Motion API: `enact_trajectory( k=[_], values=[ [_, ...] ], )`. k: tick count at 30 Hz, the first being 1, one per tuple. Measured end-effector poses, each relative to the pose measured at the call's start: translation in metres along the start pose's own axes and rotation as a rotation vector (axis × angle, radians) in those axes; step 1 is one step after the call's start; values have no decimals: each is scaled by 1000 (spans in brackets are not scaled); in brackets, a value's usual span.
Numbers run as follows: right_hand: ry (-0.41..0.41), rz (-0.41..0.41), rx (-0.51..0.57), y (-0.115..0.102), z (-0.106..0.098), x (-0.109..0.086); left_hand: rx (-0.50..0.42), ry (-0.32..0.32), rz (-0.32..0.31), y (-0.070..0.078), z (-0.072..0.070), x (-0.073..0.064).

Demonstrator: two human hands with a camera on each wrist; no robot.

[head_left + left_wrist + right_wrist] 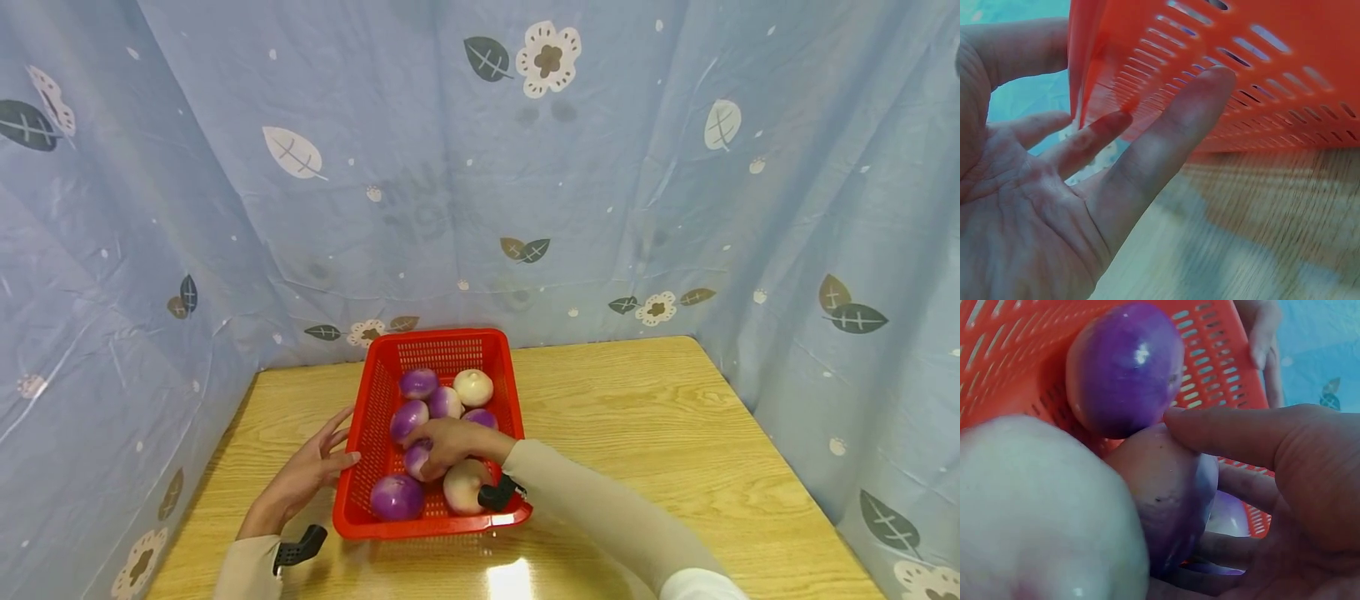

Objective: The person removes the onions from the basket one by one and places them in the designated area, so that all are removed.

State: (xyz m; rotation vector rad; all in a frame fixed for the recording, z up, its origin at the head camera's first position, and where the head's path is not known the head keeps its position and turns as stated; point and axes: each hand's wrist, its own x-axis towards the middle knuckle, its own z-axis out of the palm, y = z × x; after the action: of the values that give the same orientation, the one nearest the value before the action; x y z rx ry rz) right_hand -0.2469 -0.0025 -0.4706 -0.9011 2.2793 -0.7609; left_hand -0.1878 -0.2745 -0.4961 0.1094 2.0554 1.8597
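Note:
A red plastic basket (435, 527) stands on the wooden table with several purple and white turnips inside. My left hand (315, 467) holds its left side, thumb over the rim and the other fingers against the slotted outer wall (1310, 37). Down in the basket, my right hand (453, 442) grips a purple-and-white turnip (1166, 487), thumb on one side and fingers curled round the other. A deep purple turnip (397, 497) lies near the front left corner. Beside the gripped one, under my right wrist, is a large white turnip (465, 486).
Farther back in the basket lie another white turnip (473, 387) and more purple ones, such as the purple turnip (418, 383) at the back left. The wooden table (637, 417) extends to the right. A blue patterned curtain (420, 208) hangs around the back and sides.

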Motion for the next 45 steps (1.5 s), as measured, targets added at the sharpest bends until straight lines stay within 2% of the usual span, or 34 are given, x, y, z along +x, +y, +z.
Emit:
enact_trajectory(
  k=[7,15,23,29,38,45],
  values=[
    [26,-59,-14,-3,-9,-6,-2,7,6,-1,0,-1],
    [82,-113,-45,-13,-21,-23,-3,-11,11,0,1,-2],
    [144,-175,69,-12,-27,-41,-4,-11,6,0,1,-2],
    [226,-157,169,-9,-31,-59,-11,-29,19,-2,0,-1],
    [290,-153,226,2,-45,-80,-3,-13,9,-2,2,-3],
    [359,-188,262,13,-56,-91,-5,-18,16,-3,2,-2]
  ],
)
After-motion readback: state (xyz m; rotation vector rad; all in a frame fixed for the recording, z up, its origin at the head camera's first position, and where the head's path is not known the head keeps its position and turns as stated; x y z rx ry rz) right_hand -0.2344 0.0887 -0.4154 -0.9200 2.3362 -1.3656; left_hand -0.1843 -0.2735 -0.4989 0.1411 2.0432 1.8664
